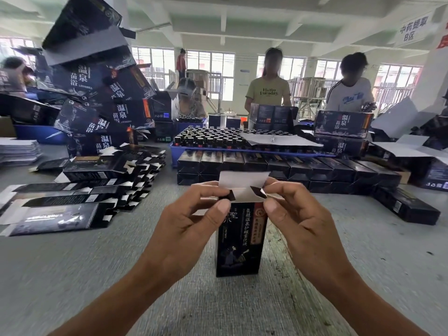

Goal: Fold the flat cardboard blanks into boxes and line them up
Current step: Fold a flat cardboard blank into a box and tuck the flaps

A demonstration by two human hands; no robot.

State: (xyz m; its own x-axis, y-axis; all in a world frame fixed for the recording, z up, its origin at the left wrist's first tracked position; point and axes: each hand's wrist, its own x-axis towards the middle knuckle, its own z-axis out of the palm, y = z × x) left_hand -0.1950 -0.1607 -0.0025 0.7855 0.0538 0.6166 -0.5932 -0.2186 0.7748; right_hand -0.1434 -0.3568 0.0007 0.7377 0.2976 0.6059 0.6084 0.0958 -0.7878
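A tall black printed box (pixel 238 241) stands upright on the grey table in front of me, its top flaps open and the white lid flap (pixel 243 180) sticking up. My left hand (pixel 194 214) pinches the left top flap between thumb and fingers. My right hand (pixel 294 212) pinches the right top flap the same way. A fan of flat black blanks (pixel 80 192) lies on the table to the left. Finished black boxes (pixel 286 169) lie in stacked rows behind the held box, running right and toward me.
A blue tray of dark bottles (pixel 218 139) sits behind the rows. Large black cartons (pixel 101 103) pile high at left, more cartons (pixel 341 127) at right. Three people work across the table. White sheets (pixel 17 151) are stacked at far left.
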